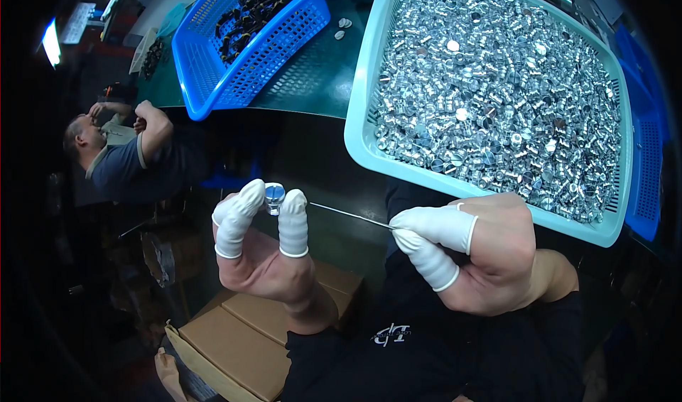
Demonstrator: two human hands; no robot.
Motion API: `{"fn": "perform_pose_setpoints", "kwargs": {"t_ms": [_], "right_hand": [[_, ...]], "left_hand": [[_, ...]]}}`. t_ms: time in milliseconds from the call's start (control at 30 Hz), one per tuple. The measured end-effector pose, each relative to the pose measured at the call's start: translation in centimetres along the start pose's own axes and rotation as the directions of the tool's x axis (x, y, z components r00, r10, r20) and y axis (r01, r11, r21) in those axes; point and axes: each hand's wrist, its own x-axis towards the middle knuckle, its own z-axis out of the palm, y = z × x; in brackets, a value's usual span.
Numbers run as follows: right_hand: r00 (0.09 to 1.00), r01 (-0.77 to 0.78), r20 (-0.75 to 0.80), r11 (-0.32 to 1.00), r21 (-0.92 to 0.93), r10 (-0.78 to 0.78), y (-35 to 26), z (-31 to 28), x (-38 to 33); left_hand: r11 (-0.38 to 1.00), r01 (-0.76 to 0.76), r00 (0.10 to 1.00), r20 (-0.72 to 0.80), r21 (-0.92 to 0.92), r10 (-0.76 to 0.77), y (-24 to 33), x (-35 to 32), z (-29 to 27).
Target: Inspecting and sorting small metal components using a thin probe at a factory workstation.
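Observation:
Between the thumb and fingertip of my left hand (263,238) is a small round metal part (274,197) with a bluish flat top and a narrower shiny lower end. White finger cots cover those fingers. My right hand (469,249), also in white finger cots, pinches a thin straight metal rod (348,213). The rod points left, its far tip close to my left fingertip; whether it touches is hard to tell. Just beyond my right hand stands a pale green basket (360,111), heaped with many similar shiny metal parts (490,96).
A blue perforated basket (249,82) with dark parts stands on the green table (320,82), beside a few small pale discs (342,30). More blue baskets (645,167) are at the right. Below my left arm is a cardboard box (241,338). Another person (138,150) sits at the left.

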Motion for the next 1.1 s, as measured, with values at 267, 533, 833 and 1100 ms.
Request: {"fn": "perform_pose_setpoints", "kwargs": {"t_ms": [267,533,833,1100], "right_hand": [[1.000,0.000,0.020,0.999,0.033,-0.001,0.0,0.4,0.0],[1.000,0.021,-0.006,1.000,0.024,-0.020,-0.2,0.7,0.3],[1.000,-0.022,0.007,0.999,0.025,0.022,0.0,0.2,0.7],[0.995,-0.069,0.075,0.998,-0.002,0.069,-0.4,0.2,1.0]], "left_hand": [[0.983,-0.102,0.995,0.017,0.149,0.101,-0.1,-0.4,0.5],[0.976,-0.130,0.991,0.033,0.176,0.126,-0.1,-0.3,0.6],[0.833,0.320,0.938,0.028,-0.451,-0.345,-1.6,0.2,-0.3],[0.947,0.186,0.981,-0.003,-0.262,-0.193,-0.8,-0.3,0.1]]}}
